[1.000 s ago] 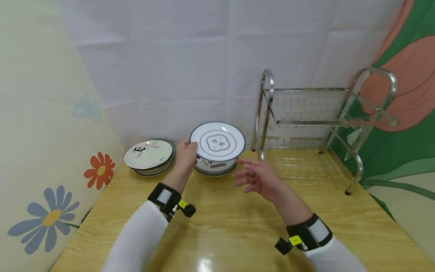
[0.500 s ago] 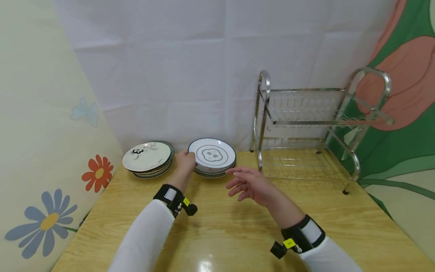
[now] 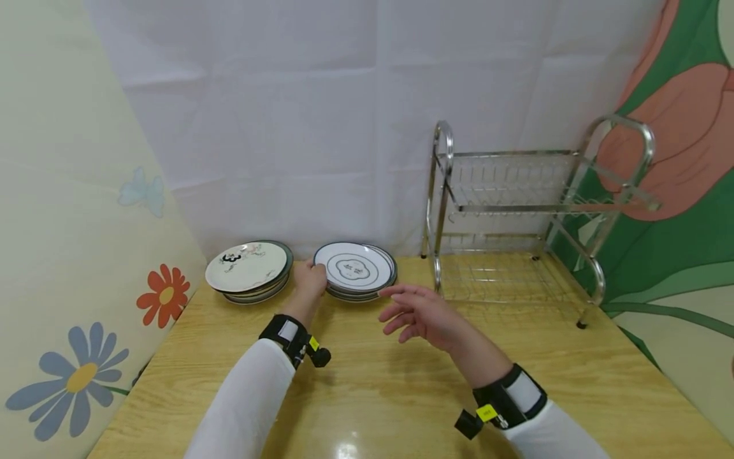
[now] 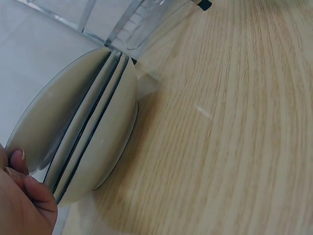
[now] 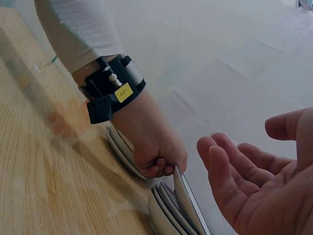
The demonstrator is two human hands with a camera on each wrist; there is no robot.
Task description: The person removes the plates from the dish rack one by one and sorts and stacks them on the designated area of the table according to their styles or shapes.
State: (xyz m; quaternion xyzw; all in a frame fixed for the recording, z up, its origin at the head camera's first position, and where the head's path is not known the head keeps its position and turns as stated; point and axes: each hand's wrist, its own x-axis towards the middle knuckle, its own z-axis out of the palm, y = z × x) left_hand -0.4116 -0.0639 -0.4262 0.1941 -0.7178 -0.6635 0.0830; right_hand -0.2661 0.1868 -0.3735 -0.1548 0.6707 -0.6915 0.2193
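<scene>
My left hand (image 3: 310,280) pinches the left rim of a white plate (image 3: 351,271) with a dark blue edge and a grey medallion in its middle. That plate lies tilted on a stack of similar plates (image 4: 93,127); in the left wrist view a wedge of space shows between it and the plates below. My right hand (image 3: 415,313) hovers to the right and front of the stack, fingers relaxed and holding nothing. In the right wrist view its fingers (image 5: 244,166) curve loosely, apart from the plate.
Left of my left hand stands another stack of plates, topped by a cream plate (image 3: 246,266) with a black motif. A two-tier metal dish rack (image 3: 516,207) stands at the right on the wooden table (image 3: 355,376). A white cloth (image 3: 287,127) hangs behind.
My left hand has lowered the medallion plate onto the stack, covering the plates and patterned side that showed beneath it. My right hand has shifted slightly left and down.
</scene>
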